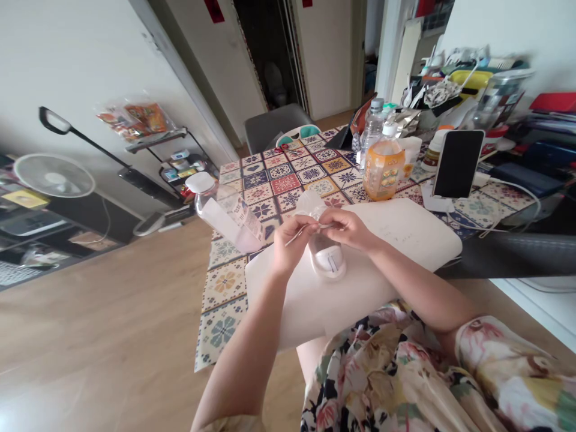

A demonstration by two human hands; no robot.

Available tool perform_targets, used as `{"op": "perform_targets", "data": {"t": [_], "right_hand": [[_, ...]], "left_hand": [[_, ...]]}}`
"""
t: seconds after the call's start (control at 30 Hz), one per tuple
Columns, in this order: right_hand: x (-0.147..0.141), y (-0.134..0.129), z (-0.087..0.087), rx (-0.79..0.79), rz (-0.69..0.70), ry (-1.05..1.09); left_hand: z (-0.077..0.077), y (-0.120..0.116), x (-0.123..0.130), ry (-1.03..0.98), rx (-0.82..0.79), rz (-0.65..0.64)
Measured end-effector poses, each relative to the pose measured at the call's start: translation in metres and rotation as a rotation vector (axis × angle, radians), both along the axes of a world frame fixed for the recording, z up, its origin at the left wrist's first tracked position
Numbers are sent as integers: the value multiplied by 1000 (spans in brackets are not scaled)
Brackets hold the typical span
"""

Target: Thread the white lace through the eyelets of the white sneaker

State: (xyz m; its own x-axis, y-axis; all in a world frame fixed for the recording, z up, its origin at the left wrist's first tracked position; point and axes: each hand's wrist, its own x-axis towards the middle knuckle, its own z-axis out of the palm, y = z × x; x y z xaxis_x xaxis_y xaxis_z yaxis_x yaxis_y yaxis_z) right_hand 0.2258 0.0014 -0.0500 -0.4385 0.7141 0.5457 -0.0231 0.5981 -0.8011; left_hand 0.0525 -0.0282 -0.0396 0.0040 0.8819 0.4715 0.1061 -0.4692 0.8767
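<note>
My left hand [291, 239] and my right hand [346, 228] meet over the white mat, fingertips pinched close together. Between them runs a thin white strip [294, 234], its loose end sticking out past my left fingers. They are at the neck of a clear plastic container [327, 255] with a pale label, which rests on the white mat [360, 288]. Crinkled clear plastic [309, 201] flares out beyond the fingers. Whether the container is a bag or a bottle, I cannot tell. Both hands partly hide its neck.
A large white-capped jug [229, 216] stands left of the mat on the patterned tablecloth [283, 174]. To the right are an orange-wrapped jar [382, 171], a clear bottle [374, 123] and a phone [459, 163] on a stand. Red scissors [284, 148] lie farther back.
</note>
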Motion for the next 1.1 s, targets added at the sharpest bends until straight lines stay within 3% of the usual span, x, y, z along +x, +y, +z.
{"op": "perform_targets", "data": {"t": [0.17,0.27,0.33,0.43,0.53,0.63,0.7,0.8,1.0,1.1], "right_hand": [[-6,-1,-8,238,-181,17],[-6,-2,-5,394,-186,46],[-5,-2,-2,405,-172,83],[-2,0,3,247,-159,191],[2,6,6,-51,-110,449],[10,12,9,-324,46,696],[16,14,12,-426,136,762],[26,15,15,-470,183,819],[33,15,17,-479,169,811],[29,14,16,-489,136,728]], "left_hand": [[3,0,6,-176,-159,-6],[3,1,8,-236,-220,-5],[2,3,8,-282,-252,-12],[-1,10,5,-426,-262,14],[3,19,-3,-680,-295,64],[11,24,-15,-920,-329,108],[17,25,-24,-969,-371,58],[21,23,-36,-796,-438,-5],[16,18,-48,-226,-577,31],[14,17,-47,-40,-636,-73]]}}
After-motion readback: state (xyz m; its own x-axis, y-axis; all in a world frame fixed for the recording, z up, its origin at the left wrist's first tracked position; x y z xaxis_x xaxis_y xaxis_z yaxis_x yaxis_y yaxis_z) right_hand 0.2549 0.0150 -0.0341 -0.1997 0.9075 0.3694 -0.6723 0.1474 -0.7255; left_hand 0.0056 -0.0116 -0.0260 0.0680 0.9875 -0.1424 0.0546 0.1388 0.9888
